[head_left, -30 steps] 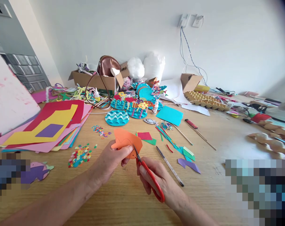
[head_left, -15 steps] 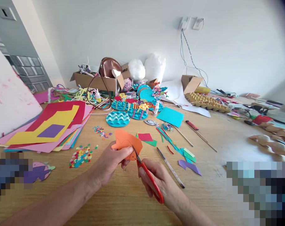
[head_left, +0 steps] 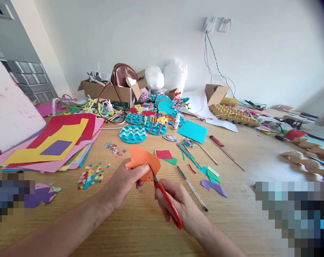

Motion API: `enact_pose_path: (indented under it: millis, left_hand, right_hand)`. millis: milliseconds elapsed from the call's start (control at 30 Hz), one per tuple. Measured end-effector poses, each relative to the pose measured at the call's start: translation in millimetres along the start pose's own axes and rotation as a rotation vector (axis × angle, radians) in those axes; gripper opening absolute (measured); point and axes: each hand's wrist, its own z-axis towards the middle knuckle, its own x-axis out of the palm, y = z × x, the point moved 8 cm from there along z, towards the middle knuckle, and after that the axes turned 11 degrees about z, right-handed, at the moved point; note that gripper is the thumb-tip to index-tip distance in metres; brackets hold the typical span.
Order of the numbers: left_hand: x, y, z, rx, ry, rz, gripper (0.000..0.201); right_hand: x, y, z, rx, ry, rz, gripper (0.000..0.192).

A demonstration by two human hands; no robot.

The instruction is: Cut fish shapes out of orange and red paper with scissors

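My left hand pinches a piece of orange paper by its lower edge, just above the wooden table. My right hand grips red-handled scissors; their dark blades point up and left into the paper's lower right edge. A black pen lies on the table just right of the scissors. Red and green paper scraps lie beyond the orange piece.
A stack of coloured paper sheets lies at the left, a heap of confetti dots in front of it. Blue wave discs, cardboard boxes, an egg tray, sticks and purple and green offcuts fill the back and right.
The scissors' handles have shifted slightly left and up along the orange paper's edge. The view wobbled a little; both hands kept their hold.
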Motion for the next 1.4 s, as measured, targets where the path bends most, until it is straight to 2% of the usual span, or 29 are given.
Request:
enact_pose_path:
  millis: [300, 567, 733, 1000, 1400]
  left_hand:
    - [5.0, -0.6, 0.8, 0.004, 0.054, 0.035, 0.02]
    - [4.7, -0.8, 0.9, -0.012, 0.052, 0.01, 0.022]
    - [4.6, 0.8, 1.1, 0.003, 0.067, -0.019, 0.021]
    - [0.9, 0.9, 0.0, -0.008, 0.005, -0.041, 0.018]
    - [9.1, -1.2, -0.4, 0.007, 0.063, -0.018, 0.02]
  right_hand:
    - [-1.3, 3.4, -0.9, 0.005, -0.009, -0.048, 0.03]
    - [-3.4, 4.9, -1.0, -0.038, -0.015, -0.134, 0.031]
    - [-2.7, 0.2, -0.7, -0.008, -0.03, -0.053, 0.028]
    - [-0.3, 0.5, -0.8, 0.005, -0.018, -0.001, 0.028]
    - [-0.7, 4.3, -0.5, -0.033, -0.016, -0.019, 0.03]
